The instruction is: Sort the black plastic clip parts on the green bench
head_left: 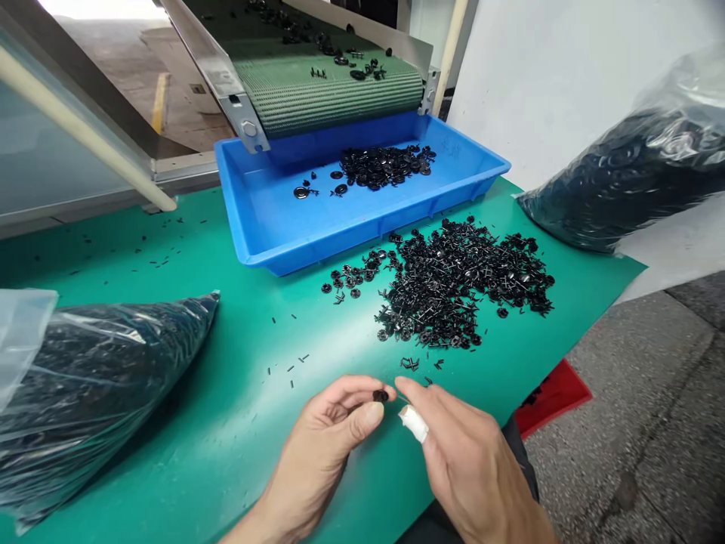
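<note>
Pinching one small black part (380,396) between thumb and fingertips of the left hand (334,442), above the near stretch of the green tabletop (238,438). Holding the right hand (470,453) just beside it, with fingers bunched narrowly toward the part and a white wrap (414,424) around one digit. Unable to tell about a grip in the right fingertips; making out only a thin pale line near them, too fine to name. Facing, just beyond both hands, a few loose black slivers (409,364), then a broad pile (464,279) of black discs and thin sticks, with a looser group of round black pieces (354,278) at its left edge. Looking farther out to a blue tray (317,238), with a heap of black parts (385,166) inside, and to a green conveyor belt (334,98) ending above the tray's far side, strewn with similar pieces. Having a clear plastic bag (118,363) of dark contents on the tabletop at left, another filled bag (628,174) at far right, and a red container (558,397) below the table's right edge.
</note>
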`<state>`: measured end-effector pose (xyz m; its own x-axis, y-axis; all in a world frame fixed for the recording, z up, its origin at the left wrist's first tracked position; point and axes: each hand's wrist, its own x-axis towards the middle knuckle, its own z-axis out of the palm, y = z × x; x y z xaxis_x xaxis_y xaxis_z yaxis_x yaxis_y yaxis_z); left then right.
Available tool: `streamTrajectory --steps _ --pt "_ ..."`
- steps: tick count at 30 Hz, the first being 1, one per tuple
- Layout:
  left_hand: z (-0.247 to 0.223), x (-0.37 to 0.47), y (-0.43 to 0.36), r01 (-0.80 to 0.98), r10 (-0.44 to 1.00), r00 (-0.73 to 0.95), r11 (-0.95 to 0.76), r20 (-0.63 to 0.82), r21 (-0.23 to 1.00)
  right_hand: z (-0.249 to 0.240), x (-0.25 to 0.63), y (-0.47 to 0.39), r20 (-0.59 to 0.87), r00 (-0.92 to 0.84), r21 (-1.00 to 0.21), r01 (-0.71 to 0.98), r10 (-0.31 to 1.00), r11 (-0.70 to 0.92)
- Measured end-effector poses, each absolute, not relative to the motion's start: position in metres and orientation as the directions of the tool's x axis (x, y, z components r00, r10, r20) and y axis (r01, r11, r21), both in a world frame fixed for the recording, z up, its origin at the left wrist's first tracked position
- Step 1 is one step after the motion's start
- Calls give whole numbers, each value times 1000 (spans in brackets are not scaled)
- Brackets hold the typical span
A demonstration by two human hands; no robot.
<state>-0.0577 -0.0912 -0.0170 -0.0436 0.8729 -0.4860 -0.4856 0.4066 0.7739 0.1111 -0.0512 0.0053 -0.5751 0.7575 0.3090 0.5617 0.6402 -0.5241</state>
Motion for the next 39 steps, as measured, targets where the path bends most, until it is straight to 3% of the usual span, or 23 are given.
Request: streamTrajectory --steps 8,23,26,28,33,36,39 --pt "-13 -53 -92 -403 888 -119 366 -445 839 5 105 -60 387 -575 -325 647 721 690" --pt "-15 -50 -95 -402 898 -155 324 -412 856 -5 93 -66 383 -562 -272 690 733 671" --pt "-15 -51 -94 -415 895 -174 311 -410 855 -4 90 -68 386 -537 -311 690 750 654" --pt "-16 -51 -93 -417 893 -177 314 -414 853 -2 90 -67 341 -522 -400 671 781 624" --pt "-17 -52 -94 -314 895 -179 341 -408 886 7 102 -52 -64 -596 -732 573 801 369" --pt "-17 -52 -95 -192 892 -254 333 -374 923 8 112 -37 -144 -539 -711 640 830 292" --pt "-16 -51 -96 -223 874 -288 337 -392 915 7 115 -24 -96 -477 -624 713 874 321"
